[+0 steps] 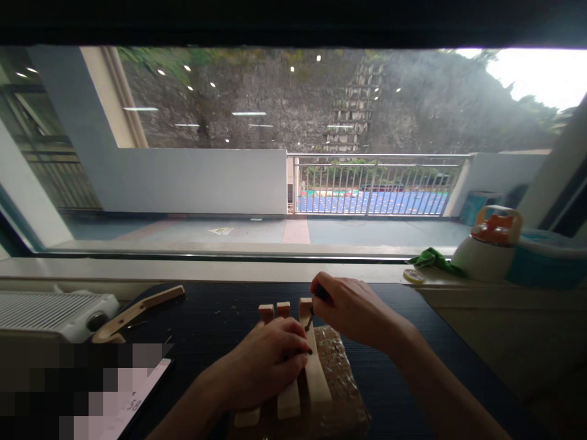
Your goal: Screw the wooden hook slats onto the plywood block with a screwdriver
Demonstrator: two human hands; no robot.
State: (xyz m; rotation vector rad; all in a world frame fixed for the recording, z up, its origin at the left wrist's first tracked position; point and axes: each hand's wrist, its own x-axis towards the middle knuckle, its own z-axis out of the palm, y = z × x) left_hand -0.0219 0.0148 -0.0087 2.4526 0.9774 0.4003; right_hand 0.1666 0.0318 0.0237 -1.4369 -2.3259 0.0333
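Three pale wooden strips [316, 373] lie side by side on a speckled board [342, 379] on the dark mat [220, 318]. My left hand [263, 366] presses down on the strips, fingers curled over them. My right hand [353, 308] is closed round a small dark-handled tool [316, 302] whose tip meets the far end of the right strip.
A curved wooden piece [137, 311] lies on the mat at the left, next to a white ribbed appliance [50, 311]. A phone [132, 397] sits at the lower left. On the sill at right are a green cloth [433, 260], a white-and-orange container [490, 244] and a teal tub [550, 256].
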